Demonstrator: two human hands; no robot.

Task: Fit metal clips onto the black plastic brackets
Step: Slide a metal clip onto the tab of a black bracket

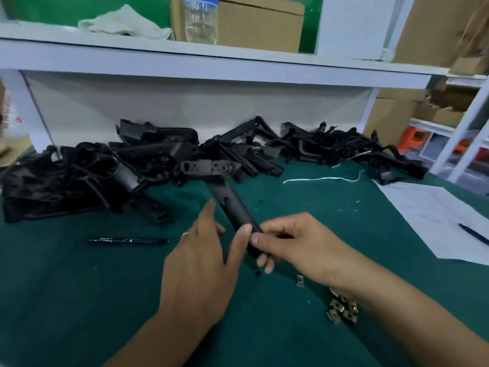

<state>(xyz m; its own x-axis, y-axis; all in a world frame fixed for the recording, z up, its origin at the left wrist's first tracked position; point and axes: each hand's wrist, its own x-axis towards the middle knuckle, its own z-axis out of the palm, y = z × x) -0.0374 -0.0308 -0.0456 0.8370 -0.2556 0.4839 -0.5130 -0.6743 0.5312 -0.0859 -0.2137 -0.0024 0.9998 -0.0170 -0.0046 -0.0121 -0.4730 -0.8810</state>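
A black plastic bracket [232, 207] is gripped at its near end by the left hand [201, 260] and pinched by the right hand [293, 245] (metal clips [341, 308] lie beside the right wrist).

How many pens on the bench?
2. One black pen lies on the green mat left of the left hand. The second pen lies on the white paper at the right edge, partly cut off. Others may be hidden under the bracket pile.
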